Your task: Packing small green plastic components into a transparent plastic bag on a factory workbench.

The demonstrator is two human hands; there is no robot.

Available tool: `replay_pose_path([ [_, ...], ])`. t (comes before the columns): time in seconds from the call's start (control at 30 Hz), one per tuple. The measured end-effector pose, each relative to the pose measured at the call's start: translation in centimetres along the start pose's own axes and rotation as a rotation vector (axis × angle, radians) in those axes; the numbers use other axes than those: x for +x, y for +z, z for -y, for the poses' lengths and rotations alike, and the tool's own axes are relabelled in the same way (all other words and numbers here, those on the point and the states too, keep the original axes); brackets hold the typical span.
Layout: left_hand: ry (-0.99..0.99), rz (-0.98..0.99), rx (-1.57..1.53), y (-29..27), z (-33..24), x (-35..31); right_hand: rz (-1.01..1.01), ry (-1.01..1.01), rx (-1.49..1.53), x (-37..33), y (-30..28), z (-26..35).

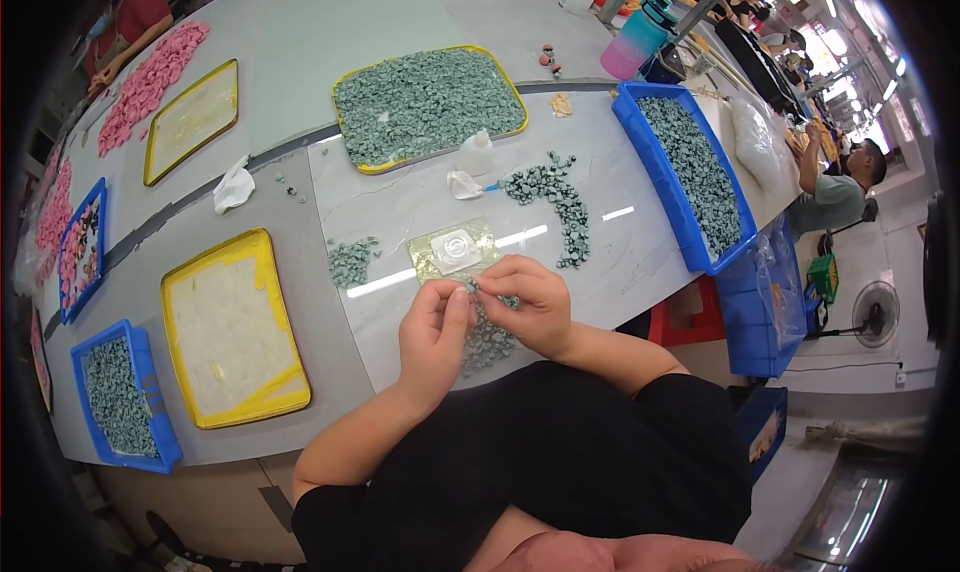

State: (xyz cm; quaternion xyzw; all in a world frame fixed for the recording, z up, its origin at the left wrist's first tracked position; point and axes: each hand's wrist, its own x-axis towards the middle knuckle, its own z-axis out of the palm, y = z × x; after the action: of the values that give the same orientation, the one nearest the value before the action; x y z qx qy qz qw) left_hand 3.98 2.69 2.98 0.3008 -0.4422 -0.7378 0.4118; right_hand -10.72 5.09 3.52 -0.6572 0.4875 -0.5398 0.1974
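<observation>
My left hand and my right hand meet over the table, fingertips pinched together around a small green piece, mostly hidden by the fingers. A pile of loose green pieces lies just below them, partly covered by my right hand. Right beyond my fingers, a white round blob or dish sits on a yellowish square sheet. Another small heap of green pieces is to the left. Darker green pieces form a curved band at the right, near a white squeeze bottle and crumpled tissue.
A yellow-rimmed tray full of green pieces stands at the back. Blue bins hold more at right and left. A yellow-edged tray lies left. A tumbler and a co-worker are farther off.
</observation>
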Motion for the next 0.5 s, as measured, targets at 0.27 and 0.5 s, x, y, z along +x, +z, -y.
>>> replay_pose_path([
  [0.27,-0.015,-0.008,0.135,0.9,-0.8,-0.1,0.119,0.002,-0.033,-0.5,-2.2,0.2],
  [0.5,-0.204,0.15,0.625,0.7,-2.5,-1.2,0.1,0.072,-0.19,-0.9,-6.5,1.2],
])
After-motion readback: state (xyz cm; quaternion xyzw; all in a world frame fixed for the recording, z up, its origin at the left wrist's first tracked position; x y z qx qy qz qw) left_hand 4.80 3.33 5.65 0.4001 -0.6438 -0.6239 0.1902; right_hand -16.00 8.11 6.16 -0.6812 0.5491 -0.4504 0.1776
